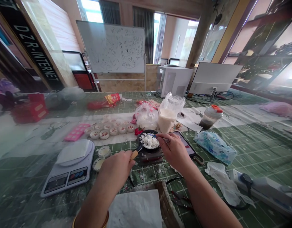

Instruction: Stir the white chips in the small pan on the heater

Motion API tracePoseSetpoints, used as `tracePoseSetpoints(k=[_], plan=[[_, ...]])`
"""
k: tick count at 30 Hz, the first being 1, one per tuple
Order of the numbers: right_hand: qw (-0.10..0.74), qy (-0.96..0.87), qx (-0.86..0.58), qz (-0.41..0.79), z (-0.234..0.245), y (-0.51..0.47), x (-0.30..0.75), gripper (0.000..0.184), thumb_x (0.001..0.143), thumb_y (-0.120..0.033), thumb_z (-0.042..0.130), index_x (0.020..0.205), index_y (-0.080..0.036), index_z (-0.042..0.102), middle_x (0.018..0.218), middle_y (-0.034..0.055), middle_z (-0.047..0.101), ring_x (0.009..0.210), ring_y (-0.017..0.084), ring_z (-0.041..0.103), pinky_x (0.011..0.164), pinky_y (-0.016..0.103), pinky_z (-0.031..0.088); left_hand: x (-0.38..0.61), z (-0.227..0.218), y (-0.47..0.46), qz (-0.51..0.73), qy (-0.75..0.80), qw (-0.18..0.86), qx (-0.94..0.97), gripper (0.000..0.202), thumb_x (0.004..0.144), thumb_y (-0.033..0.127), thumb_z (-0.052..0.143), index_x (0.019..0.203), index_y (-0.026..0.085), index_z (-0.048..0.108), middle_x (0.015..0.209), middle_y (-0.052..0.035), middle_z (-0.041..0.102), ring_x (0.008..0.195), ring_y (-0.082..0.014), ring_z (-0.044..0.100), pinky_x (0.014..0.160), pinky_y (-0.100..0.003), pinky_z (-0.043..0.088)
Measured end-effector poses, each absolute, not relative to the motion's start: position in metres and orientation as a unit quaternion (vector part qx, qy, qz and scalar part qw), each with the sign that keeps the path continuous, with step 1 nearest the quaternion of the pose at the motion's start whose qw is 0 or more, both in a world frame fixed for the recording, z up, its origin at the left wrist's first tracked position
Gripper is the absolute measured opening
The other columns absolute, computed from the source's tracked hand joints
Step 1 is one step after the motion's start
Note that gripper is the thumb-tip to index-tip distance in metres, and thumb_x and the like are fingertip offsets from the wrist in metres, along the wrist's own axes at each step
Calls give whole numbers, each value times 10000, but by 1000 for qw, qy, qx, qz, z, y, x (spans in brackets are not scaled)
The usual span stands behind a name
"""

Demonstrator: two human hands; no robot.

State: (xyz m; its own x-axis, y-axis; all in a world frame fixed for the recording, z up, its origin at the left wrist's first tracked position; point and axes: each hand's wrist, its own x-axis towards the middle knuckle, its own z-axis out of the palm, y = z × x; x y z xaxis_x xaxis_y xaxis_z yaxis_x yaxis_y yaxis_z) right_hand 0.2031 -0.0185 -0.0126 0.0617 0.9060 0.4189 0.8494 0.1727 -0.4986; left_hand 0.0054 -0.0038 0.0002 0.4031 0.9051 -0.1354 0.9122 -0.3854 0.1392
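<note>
A small black pan [149, 141] full of white flakes sits on a little burner at the middle of the green cutting mat [255, 148]. My left hand [117, 169] is closed around the pan's wooden handle [134, 154]. My right hand [174, 148] pinches a thin stick [157, 136] whose tip rests in the white flakes. A phone [187, 144] lies partly hidden under my right hand.
A white kitchen scale [69, 167] stands at the left, two small filled cups [101, 156] beside it. Rows of small filled cups [112, 128], a pink mould [76, 132], plastic bags of white powder [168, 112], a shaker bottle [210, 116], a tissue pack [216, 145] and a power strip [262, 186] surround the pan.
</note>
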Motion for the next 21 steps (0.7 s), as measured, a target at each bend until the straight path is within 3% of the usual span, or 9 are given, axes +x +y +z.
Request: tracePoseSetpoints(k=[16,21], plan=[[310,-703,-636,67,-4,-27,202,284,865,-303,398,970,-207,643,865,59,667,899,201,547,824,347,361,5,0,-4,-12,546,97,832,211,849,353,376,841,225,543,822,-22,648,747,-200,603,525,-247,314],[319,-723,-607,84,5,-38,207,262,863,-304,401,936,-230,642,883,36,666,856,174,572,781,302,389,5,2,-4,-26,553,95,828,210,846,362,390,836,213,536,855,-28,651,755,-173,596,535,-234,308]])
